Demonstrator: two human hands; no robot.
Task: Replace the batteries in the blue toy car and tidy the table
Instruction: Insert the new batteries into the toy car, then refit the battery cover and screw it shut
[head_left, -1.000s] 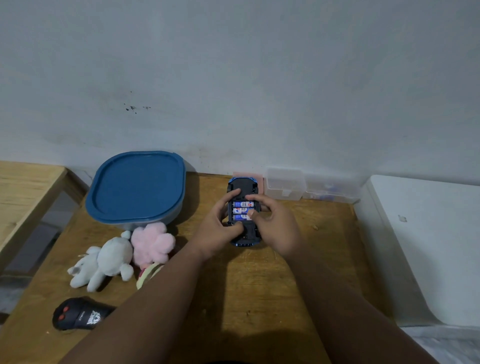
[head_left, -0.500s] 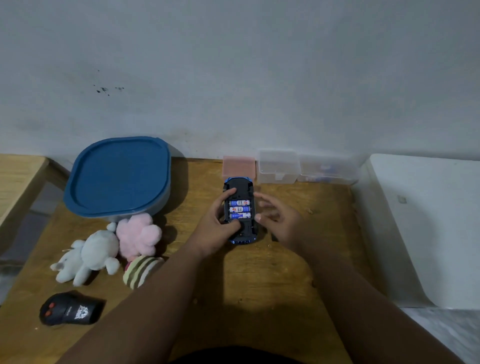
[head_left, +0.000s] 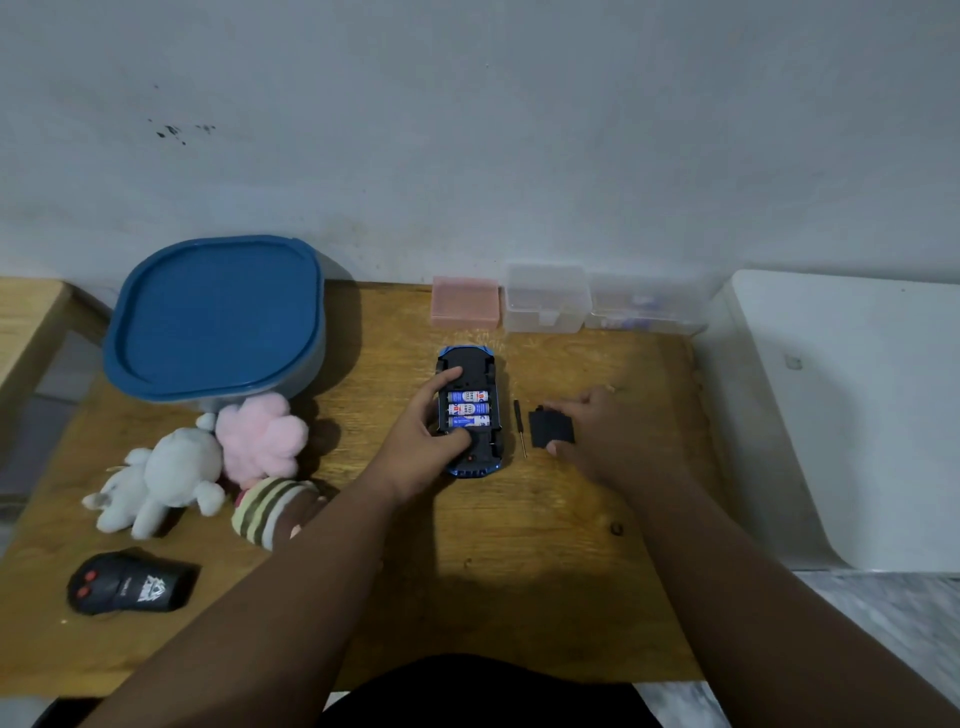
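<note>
The blue toy car (head_left: 478, 365) lies upside down near the middle of the desk (head_left: 493, 551), its battery bay uncovered and three batteries (head_left: 469, 409) seated side by side inside. The left hand (head_left: 423, 434) grips the car from its left side, with the forefinger stretched over the black underside beyond the bay and the thumb pressed on the underside at the bay's near edge. The right hand (head_left: 605, 431) rests on the desk to the right of the car, fingers bent over the black battery cover (head_left: 549, 428), which it pinches by its edges (thumb at the near edge). A small screwdriver (head_left: 520, 427) lies between the car and the cover, touching neither. Plush toys (head_left: 171, 475) and a black remote control (head_left: 124, 582) sit at the left.
</note>
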